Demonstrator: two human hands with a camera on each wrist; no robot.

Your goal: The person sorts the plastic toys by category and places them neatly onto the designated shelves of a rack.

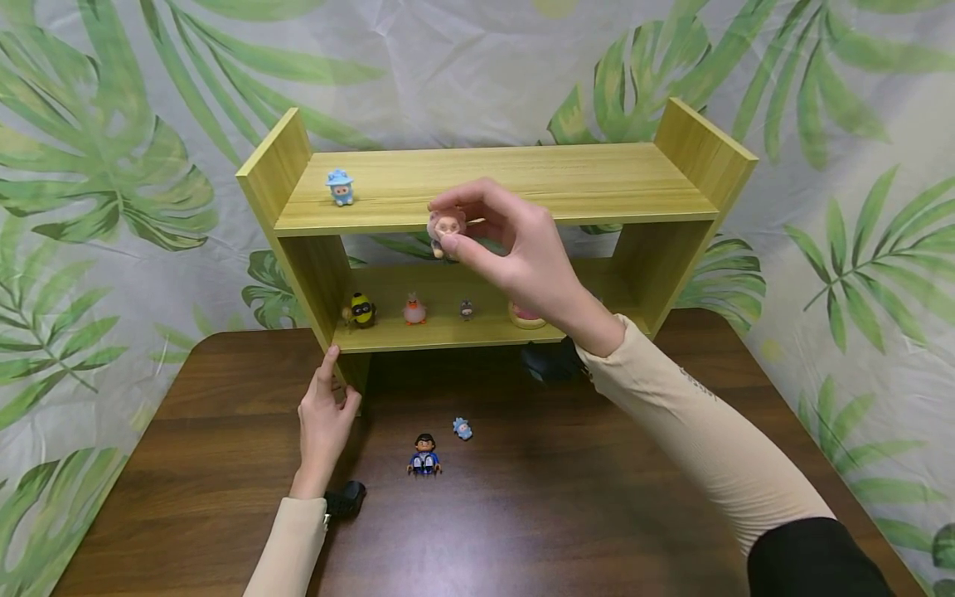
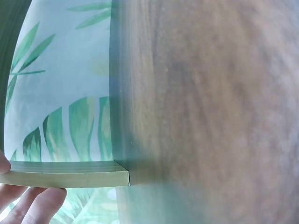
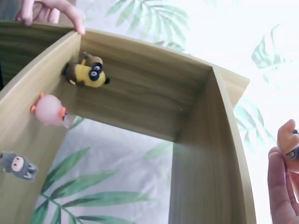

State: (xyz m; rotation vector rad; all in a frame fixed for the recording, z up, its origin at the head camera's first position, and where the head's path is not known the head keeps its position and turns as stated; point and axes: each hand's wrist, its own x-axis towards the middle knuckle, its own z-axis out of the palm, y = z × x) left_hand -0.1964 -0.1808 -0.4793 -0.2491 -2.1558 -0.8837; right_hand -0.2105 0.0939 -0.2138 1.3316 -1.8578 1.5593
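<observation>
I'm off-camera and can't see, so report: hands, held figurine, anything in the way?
Right hand pinches pinkish figurine near top shelf. Left hand grips shelf unit's left panel. Blue-hatted figurine stands farther left, likely not obstructing.

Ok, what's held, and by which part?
The right hand pinches a small pink toy figurine by its head and lower front; the left hand grips a yellow wooden shelf by its left side panel.

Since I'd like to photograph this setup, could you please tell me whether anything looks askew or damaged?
The small blue figure on the table appears askew and lying down, unlike the upright blue-hatted figure on the top shelf; no damage shows.
</observation>
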